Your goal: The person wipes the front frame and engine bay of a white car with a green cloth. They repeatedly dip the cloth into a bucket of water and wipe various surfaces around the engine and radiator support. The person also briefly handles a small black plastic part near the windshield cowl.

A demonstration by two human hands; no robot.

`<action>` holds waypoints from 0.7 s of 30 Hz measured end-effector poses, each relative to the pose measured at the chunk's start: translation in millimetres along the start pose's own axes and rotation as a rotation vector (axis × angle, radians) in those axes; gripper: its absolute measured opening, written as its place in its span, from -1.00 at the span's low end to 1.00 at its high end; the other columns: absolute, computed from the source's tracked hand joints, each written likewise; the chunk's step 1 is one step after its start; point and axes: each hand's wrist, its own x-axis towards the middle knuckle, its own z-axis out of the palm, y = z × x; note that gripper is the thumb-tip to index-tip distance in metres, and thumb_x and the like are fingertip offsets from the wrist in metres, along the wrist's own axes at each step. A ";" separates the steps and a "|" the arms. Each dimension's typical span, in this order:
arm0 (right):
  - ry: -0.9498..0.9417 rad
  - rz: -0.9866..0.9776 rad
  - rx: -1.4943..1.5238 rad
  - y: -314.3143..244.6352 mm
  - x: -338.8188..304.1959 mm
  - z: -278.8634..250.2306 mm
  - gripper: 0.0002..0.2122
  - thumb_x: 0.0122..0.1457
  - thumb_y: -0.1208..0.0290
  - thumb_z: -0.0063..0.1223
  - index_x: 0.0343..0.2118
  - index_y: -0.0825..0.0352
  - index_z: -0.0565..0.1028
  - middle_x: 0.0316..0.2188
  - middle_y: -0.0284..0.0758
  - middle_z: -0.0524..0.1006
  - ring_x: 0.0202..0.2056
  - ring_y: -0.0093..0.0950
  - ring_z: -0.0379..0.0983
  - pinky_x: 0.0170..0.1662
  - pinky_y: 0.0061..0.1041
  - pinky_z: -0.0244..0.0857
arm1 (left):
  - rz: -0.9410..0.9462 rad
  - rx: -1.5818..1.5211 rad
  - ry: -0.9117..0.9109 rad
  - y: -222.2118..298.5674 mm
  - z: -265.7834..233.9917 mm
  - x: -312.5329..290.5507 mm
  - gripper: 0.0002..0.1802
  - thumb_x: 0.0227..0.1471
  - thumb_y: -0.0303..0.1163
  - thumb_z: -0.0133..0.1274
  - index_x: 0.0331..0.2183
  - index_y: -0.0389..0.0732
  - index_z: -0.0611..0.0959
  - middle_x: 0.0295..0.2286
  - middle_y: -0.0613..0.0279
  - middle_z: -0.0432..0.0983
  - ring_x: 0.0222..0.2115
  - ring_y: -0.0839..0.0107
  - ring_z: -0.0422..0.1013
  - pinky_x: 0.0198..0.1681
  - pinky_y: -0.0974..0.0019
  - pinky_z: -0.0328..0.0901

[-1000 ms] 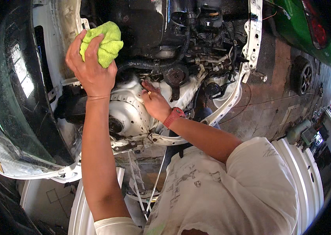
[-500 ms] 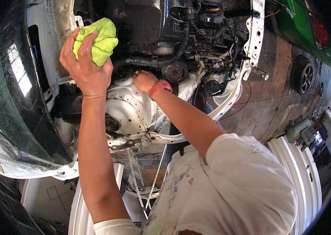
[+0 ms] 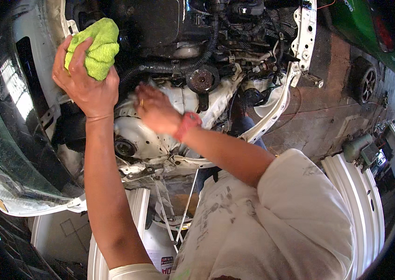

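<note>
My left hand (image 3: 87, 86) is closed around a bunched yellow-green microfiber cloth (image 3: 98, 49), held up over the left side of a car's engine bay. My right hand (image 3: 157, 109), with a red band (image 3: 189, 126) on its wrist, is low over the white strut tower (image 3: 141, 135). Its fingers look stretched out flat and motion smears their tips; I see nothing held in them. Whether they touch the metal I cannot tell. A round dark pulley-like part (image 3: 202, 80) is just to the right of that hand.
A ribbed black hose (image 3: 160, 68) crosses in front of the dark engine cover (image 3: 153, 23). The windshield (image 3: 15, 121) is at the left, and a white body rail (image 3: 272, 114) curves along the right. Beyond it are a wheel (image 3: 363, 80) and a green car (image 3: 370, 37).
My right hand has come out from beside the hose, moving left and nearer over the strut tower. My left hand, still holding the cloth, appears farther left; the whole view has shifted slightly.
</note>
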 end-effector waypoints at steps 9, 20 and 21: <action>-0.067 -0.451 0.172 -24.3 1.4 -43.2 -0.72 0.31 0.33 -0.01 -0.19 0.39 0.68 -0.18 -0.05 0.64 0.14 -0.11 0.49 0.34 -0.02 0.28 | 0.012 0.045 -0.013 2.3 0.9 1.5 -0.16 -0.24 -0.56 0.46 0.14 0.00 0.55 0.17 0.04 0.46 0.21 -0.03 0.36 0.28 -0.10 0.18; -0.874 -0.574 -0.058 -27.9 119.7 51.1 -0.58 0.45 0.27 -0.17 0.19 0.31 0.61 0.23 0.00 0.56 0.24 -0.13 0.52 0.27 -0.10 0.39 | 0.046 0.130 -0.032 7.5 0.8 3.9 -0.17 -0.21 -0.54 0.46 0.15 -0.05 0.53 0.13 0.00 0.49 0.20 -0.05 0.37 0.31 -0.11 0.16; -0.858 -0.576 -0.062 -28.2 118.0 47.1 -0.58 0.46 0.27 -0.18 0.18 0.31 0.62 0.22 -0.01 0.57 0.23 -0.13 0.53 0.26 -0.09 0.40 | 0.043 0.120 -0.027 7.9 0.9 4.3 -0.17 -0.21 -0.54 0.46 0.15 -0.05 0.53 0.13 0.00 0.49 0.21 -0.04 0.36 0.31 -0.11 0.15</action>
